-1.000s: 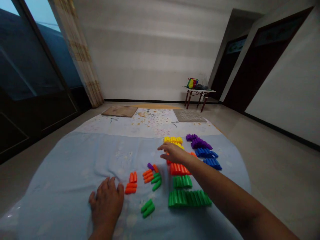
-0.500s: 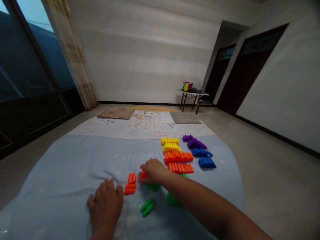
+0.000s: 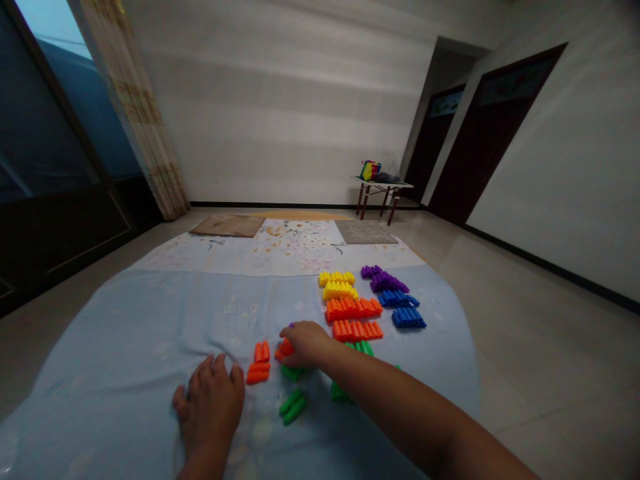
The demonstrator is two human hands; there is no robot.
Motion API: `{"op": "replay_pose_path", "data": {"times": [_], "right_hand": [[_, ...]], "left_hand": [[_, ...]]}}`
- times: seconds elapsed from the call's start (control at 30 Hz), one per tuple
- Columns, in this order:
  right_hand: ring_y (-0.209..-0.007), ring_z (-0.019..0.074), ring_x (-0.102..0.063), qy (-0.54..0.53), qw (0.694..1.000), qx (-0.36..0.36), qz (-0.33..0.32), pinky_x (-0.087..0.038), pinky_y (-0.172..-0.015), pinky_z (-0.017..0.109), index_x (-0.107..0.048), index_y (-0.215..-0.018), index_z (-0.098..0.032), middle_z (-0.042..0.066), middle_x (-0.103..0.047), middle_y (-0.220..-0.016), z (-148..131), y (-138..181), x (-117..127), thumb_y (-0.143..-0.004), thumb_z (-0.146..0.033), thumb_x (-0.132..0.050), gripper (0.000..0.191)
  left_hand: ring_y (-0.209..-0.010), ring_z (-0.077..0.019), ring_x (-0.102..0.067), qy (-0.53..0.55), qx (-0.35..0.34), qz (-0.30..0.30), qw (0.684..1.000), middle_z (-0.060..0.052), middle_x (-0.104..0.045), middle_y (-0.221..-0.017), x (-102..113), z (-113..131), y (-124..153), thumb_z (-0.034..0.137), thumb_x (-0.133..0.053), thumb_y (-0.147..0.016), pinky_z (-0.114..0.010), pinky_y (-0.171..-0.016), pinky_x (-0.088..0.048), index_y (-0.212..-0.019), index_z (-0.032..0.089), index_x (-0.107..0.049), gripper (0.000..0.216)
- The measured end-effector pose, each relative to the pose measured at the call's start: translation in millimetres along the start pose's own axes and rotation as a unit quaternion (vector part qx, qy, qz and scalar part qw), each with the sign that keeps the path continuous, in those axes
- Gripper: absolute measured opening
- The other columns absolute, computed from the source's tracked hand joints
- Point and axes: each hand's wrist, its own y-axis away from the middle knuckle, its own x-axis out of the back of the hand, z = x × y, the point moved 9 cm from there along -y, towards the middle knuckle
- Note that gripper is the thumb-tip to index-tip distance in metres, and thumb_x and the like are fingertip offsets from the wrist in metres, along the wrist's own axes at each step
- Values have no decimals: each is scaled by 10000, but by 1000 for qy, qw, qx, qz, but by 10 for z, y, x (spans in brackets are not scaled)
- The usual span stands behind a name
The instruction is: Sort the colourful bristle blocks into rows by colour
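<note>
My left hand (image 3: 213, 397) lies on the blue cloth with its fingers stretched out, holding nothing. Just right of it sit several loose orange plastic pieces (image 3: 259, 372), short and stick-like. My right hand (image 3: 307, 343) reaches in from the right, its fingers curled down over an orange plastic piece (image 3: 284, 349). A speck of purple shows at its fingertips. Green pieces (image 3: 290, 372) lie under that hand and are partly covered. Nearer to me is a separate small pair of green pieces (image 3: 293, 407). More green pieces (image 3: 340, 392) are half hidden by my right forearm.
Beyond my right hand stand rows of orange (image 3: 357, 330), yellow (image 3: 340, 291), purple (image 3: 389, 281) and blue pieces (image 3: 409, 318). A brown board (image 3: 229, 226) and a grey mat (image 3: 366, 232) lie at the table's far end. A small side table (image 3: 385, 185) stands by the wall.
The view has shifted slightly, so everything sits a little further left and up. My right hand stays over the orange pieces, and a purple bit now shows at its fingertips. My left hand stays put.
</note>
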Motion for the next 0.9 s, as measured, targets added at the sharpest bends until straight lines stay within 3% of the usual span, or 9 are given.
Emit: {"op": "replay_pose_path", "data": {"times": [0.13,0.27,0.4,0.5,0.67,0.8,0.9], "right_hand": [[-995,282,-608,-98,993,-31,63,-483,-825,388,-499,-1296,-183,137,-623,-1119,165,90,163,-683,-483,-621,693],[-886,211,-620,-241,963,-90,78,-486,-797,324,-494,-1300,-152,109,-629,-1075,412,160,209,-634,-413,-689,742],[-783,154,-592,-330,933,-111,95,-476,-717,270,-558,-1218,-135,67,-635,-973,522,170,161,-628,-383,-712,658],[-722,132,-563,-357,920,-114,114,-448,-641,239,-627,-1041,-144,16,-626,-843,538,152,107,-596,-354,-747,506],[-575,82,-488,-431,882,-153,116,-378,-540,197,-590,-757,-159,-67,-539,-612,585,126,-26,-586,-276,-768,273],[-540,69,-468,-481,855,-144,127,-359,-524,189,-553,-697,-157,-75,-524,-575,580,164,21,-629,-229,-744,216],[-533,76,-484,-480,856,-136,134,-358,-515,192,-564,-707,-149,-64,-540,-570,629,255,139,-670,-239,-715,180]], "left_hand": [[-1170,-277,-461,9,6,3,1000,-180,-517,-1291,18,1,-12,345,-244,-873,-477,-1026,-226,-1215,90,-495,494],[-1158,-275,-470,7,3,6,1000,-176,-526,-1278,15,-2,-19,346,-244,-874,-475,-1020,-236,-1206,89,-501,492],[-1150,-276,-474,3,0,17,1000,-171,-528,-1275,5,-12,-11,357,-228,-880,-480,-1022,-235,-1209,95,-494,498],[-1160,-276,-470,7,1,5,1000,-175,-526,-1279,-2,-9,-11,348,-228,-878,-483,-1014,-246,-1206,98,-494,491],[-1176,-273,-467,26,11,-24,999,-166,-525,-1288,-10,-27,-18,356,-232,-876,-475,-1009,-267,-1205,109,-499,491],[-1158,-262,-487,51,15,-22,998,-158,-526,-1296,-41,-92,-37,378,-216,-884,-452,-1021,-272,-1226,113,-484,509],[-1141,-248,-501,79,8,-34,996,-144,-524,-1309,-102,-145,-52,370,-206,-890,-431,-1023,-280,-1248,121,-466,508]]}}
